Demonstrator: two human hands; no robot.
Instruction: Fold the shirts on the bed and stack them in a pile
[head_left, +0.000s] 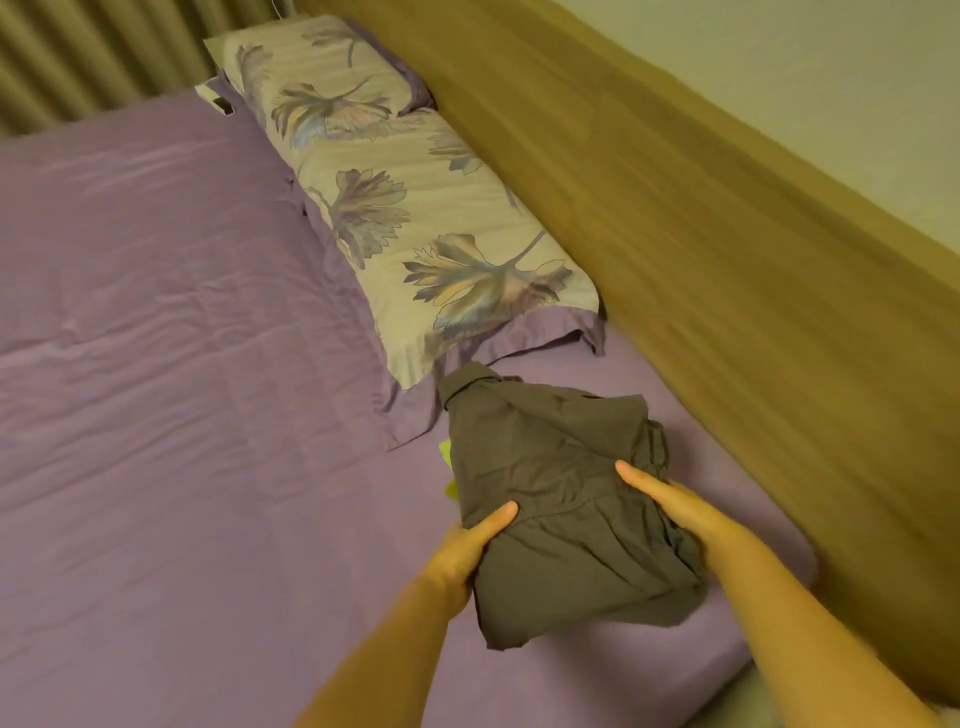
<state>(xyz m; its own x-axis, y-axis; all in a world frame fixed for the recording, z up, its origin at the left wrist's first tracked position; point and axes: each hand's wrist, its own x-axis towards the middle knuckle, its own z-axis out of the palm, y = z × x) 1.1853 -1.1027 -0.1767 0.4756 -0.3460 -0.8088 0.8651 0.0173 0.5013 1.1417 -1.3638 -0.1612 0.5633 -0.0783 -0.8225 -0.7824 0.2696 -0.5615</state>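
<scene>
Both hands hold a folded dark grey shirt (561, 499) above the near right part of a bed (171, 364): the left hand (470, 545) takes the shirt's left edge in its grip, thumb lying on top of the cloth and the fingers hidden beneath, while the right hand (670, 504) clasps the right edge the same way, thumb stretched across the fabric. The shirt's collar end points away from the person, toward the pillows, and its lower hem hangs loose toward the camera. A sliver of bright yellow-green cloth (448, 462) shows just beyond the shirt's left edge, mostly hidden. The bed is covered in a creased purple sheet. Two floral pillows (415, 208) with purple borders lie in a row along a wooden headboard (701, 234) at right. Ribbed curtains (78, 47) hang at the far left corner.
</scene>
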